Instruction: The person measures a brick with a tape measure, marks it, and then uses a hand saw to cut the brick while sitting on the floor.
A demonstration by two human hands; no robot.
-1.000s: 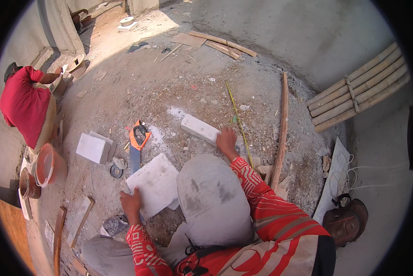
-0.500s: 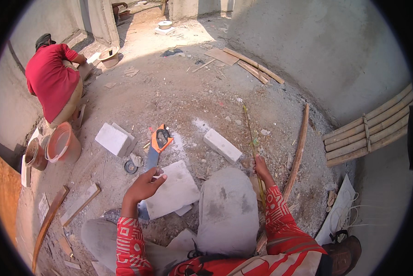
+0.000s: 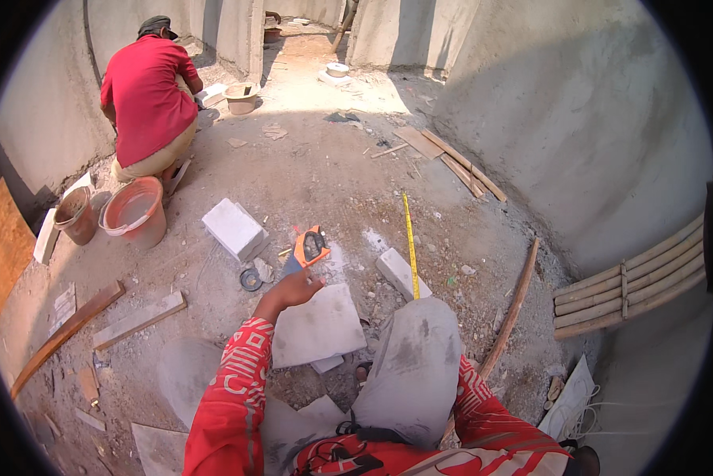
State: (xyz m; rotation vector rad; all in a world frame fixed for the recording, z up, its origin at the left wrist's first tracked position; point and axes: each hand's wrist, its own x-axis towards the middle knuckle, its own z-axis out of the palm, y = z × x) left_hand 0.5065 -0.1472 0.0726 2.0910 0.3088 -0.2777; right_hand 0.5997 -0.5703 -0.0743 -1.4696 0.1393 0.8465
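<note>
My left hand (image 3: 293, 290) is over the far left edge of a pale flat block (image 3: 318, 327), its fingers loosely stretched with no object visible in them. Just beyond it lies a handsaw (image 3: 309, 248) with an orange and black handle; my hand covers part of the blade. My right sleeve (image 3: 475, 389) runs behind my raised knee (image 3: 420, 357), which hides the right hand. From behind that knee a yellow tape measure blade (image 3: 410, 242) extends away over the ground, crossing a narrow pale block (image 3: 401, 272). Whether the right hand holds it is hidden.
Left of the saw are stacked pale blocks (image 3: 233, 228) and a grey tape roll (image 3: 251, 279). Buckets (image 3: 138, 214) stand near a crouching co-worker in red (image 3: 148, 95). Wood strips (image 3: 71, 337) lie left, a curved pole (image 3: 515, 309) and bamboo bundle (image 3: 630, 289) right.
The view has shifted, so the scene sits further right. My right hand, earlier closed on the tape measure, has gone behind the knee. The tape blade now shows its broad yellow face.
</note>
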